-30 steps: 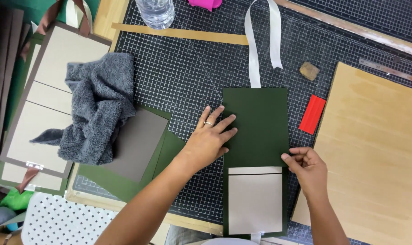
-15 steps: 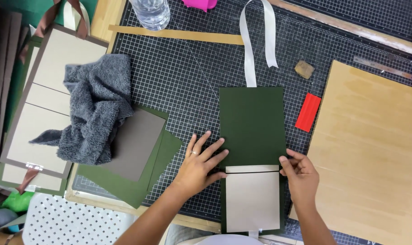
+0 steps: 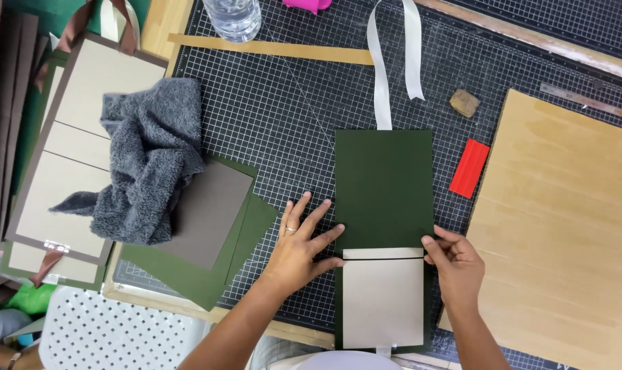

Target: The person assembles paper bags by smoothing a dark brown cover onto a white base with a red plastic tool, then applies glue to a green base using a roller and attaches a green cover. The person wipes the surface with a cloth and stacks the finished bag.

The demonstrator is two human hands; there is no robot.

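**Kid:** What are the hands doing?

**Helper:** They work on a green sheet (image 3: 383,178) in the middle of the black mat (image 3: 283,116). A grey card (image 3: 383,301) lies on its lower part, at six o'clock.

**Kid:** Is the left hand (image 3: 300,247) holding something?

**Helper:** No. Its fingers are spread wide and flat. The tips press on the sheet's left edge, just where the grey card starts.

**Kid:** And the right hand (image 3: 458,264)?

**Helper:** It sits at three o'clock from the card. Its fingers are bent, with the thumb on top, and it pinches the sheet's right edge.

**Kid:** So what step is this?

**Helper:** I think it is lining up and pressing flat. Both hands keep the sheet and card square.

**Kid:** What does a next move need?

**Helper:** Even pushing, I guess, so nothing slides crooked.

**Kid:** What else is there?

**Helper:** A white ribbon (image 3: 386,62) pokes out at twelve o'clock. A red block (image 3: 470,168) and a wooden board (image 3: 564,226) lie toward three o'clock. A grey towel (image 3: 146,157) lies at nine o'clock.
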